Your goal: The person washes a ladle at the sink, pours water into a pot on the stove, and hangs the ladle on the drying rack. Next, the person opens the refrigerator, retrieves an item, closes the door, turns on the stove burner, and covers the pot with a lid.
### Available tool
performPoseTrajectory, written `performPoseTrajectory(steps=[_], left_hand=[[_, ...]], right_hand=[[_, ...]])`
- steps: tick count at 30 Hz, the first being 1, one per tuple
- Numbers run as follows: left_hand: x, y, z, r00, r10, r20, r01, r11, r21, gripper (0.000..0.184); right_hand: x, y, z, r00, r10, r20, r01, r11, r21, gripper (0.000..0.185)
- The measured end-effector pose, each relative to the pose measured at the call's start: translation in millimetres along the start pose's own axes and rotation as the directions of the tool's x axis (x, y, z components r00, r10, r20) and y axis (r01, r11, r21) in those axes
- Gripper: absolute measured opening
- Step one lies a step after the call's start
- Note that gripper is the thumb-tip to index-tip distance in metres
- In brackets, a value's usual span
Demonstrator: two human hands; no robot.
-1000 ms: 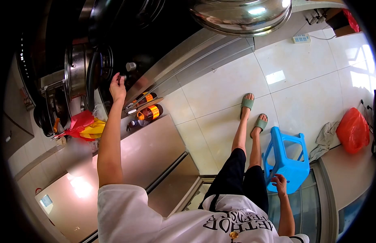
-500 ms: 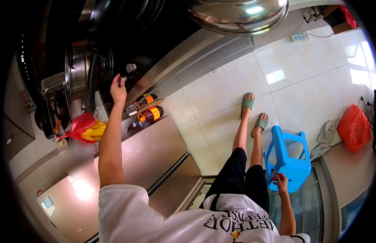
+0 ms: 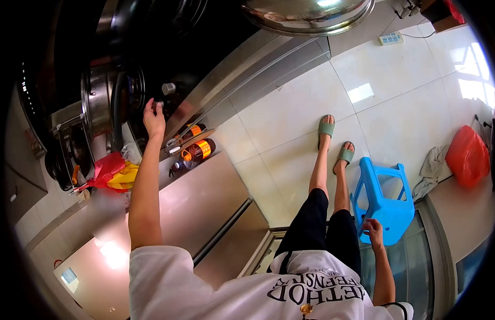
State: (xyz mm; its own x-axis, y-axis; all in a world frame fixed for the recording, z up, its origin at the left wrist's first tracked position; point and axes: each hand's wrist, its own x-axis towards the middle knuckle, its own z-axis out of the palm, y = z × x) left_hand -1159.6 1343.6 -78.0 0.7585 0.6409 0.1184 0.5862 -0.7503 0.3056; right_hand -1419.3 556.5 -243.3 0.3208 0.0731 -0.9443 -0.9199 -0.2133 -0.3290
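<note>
My left hand [image 3: 154,120] reaches to the front of the dark stove, its thumb and fingers closed around a silvery stove knob [image 3: 159,104]. A second knob [image 3: 168,88] sticks out just beyond it. Beside this hand, on the stove, stands a steel pot [image 3: 101,96] with a black handle. My right hand [image 3: 373,232] hangs low at my side, fingers loosely bent and apart, holding nothing. It appears in front of the blue plastic stool [image 3: 389,208]; whether it touches the stool I cannot tell.
A large shiny metal lid or pan [image 3: 309,16] sits at the counter's edge. Bottles with orange labels [image 3: 199,151] stand between the counter and the pinkish cabinet [image 3: 199,197]. Red and yellow bags [image 3: 117,170] lie left of my arm. A red plastic bag [image 3: 468,157] is at right.
The view has shifted slightly. My left hand stays at the knob, its fingers looking a little less tightly bunched. My right hand remains low near the stool.
</note>
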Motion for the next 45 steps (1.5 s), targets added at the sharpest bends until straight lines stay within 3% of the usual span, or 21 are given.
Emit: performPoseTrajectory(steps=[3,12,18,20,22,24,26,28,29,31,32,34,35,38,42,45], left_hand=[[-6,1,4,0.999,0.0,-0.043,0.0,1.0,0.007,0.032],[1,-9,0,0.998,-0.052,0.035,0.054,0.997,-0.048,0.034],[2,-11,1,0.998,0.06,0.001,-0.06,0.998,-0.005,0.034],[-1,1,-1,0.999,0.036,0.015,-0.038,0.991,0.127,0.043],[-15,28,3,0.98,0.086,-0.181,-0.05,0.979,0.195,0.043],[-35,63,0,0.978,0.074,-0.197,-0.068,0.997,0.036,0.038],[-69,126,2,0.958,0.266,-0.105,-0.281,0.944,-0.175,0.033],[-86,217,-2,0.933,0.355,0.047,-0.3,0.847,-0.439,0.032],[-80,250,2,0.897,0.433,0.089,-0.342,0.807,-0.481,0.034],[-58,335,2,0.816,0.578,0.006,-0.47,0.67,-0.575,0.041],[-42,369,9,0.746,0.661,-0.078,-0.596,0.611,-0.522,0.046],[-13,423,27,0.68,0.729,-0.082,-0.675,0.577,-0.46,0.059],[2,436,49,0.646,0.762,-0.048,-0.722,0.589,-0.364,0.061],[18,460,61,0.699,0.693,0.179,-0.63,0.714,-0.304,0.056],[-11,448,38,0.708,0.695,0.129,-0.631,0.703,-0.328,0.048],[-62,418,-10,0.647,0.762,-0.025,-0.712,0.593,-0.376,0.051]], right_hand=[[1,6,3,1.0,0.0,0.031,-0.001,1.0,0.028,0.022],[-5,-14,-3,1.0,-0.002,-0.019,0.003,0.998,0.057,0.021],[-15,-28,-9,0.999,-0.013,-0.032,0.014,0.999,0.046,0.025],[-18,-33,-12,0.998,-0.03,-0.047,0.032,0.998,0.045,0.025],[-24,-44,-14,0.996,-0.049,-0.073,0.052,0.998,0.04,0.026],[-32,-58,-14,0.994,-0.047,-0.1,0.055,0.996,0.074,0.026],[-37,-67,-13,0.99,-0.07,-0.125,0.082,0.993,0.09,0.025],[-45,-77,-9,0.986,-0.082,-0.147,0.096,0.991,0.094,0.025],[-48,-81,-8,0.985,-0.088,-0.147,0.105,0.988,0.112,0.024],[-55,-90,-5,0.981,-0.104,-0.163,0.124,0.985,0.117,0.023],[-58,-94,-4,0.976,-0.141,-0.168,0.16,0.982,0.105,0.022],[-77,-111,2,0.959,-0.182,-0.215,0.207,0.973,0.102,0.022],[-84,-116,5,0.951,-0.201,-0.234,0.232,0.966,0.114,0.022],[-97,-110,8,0.933,-0.236,-0.272,0.275,0.954,0.119,0.023],[-103,-82,7,0.945,-0.215,-0.249,0.244,0.965,0.093,0.023],[-97,-46,-4,0.958,-0.193,-0.212,0.194,0.981,-0.018,0.022]])
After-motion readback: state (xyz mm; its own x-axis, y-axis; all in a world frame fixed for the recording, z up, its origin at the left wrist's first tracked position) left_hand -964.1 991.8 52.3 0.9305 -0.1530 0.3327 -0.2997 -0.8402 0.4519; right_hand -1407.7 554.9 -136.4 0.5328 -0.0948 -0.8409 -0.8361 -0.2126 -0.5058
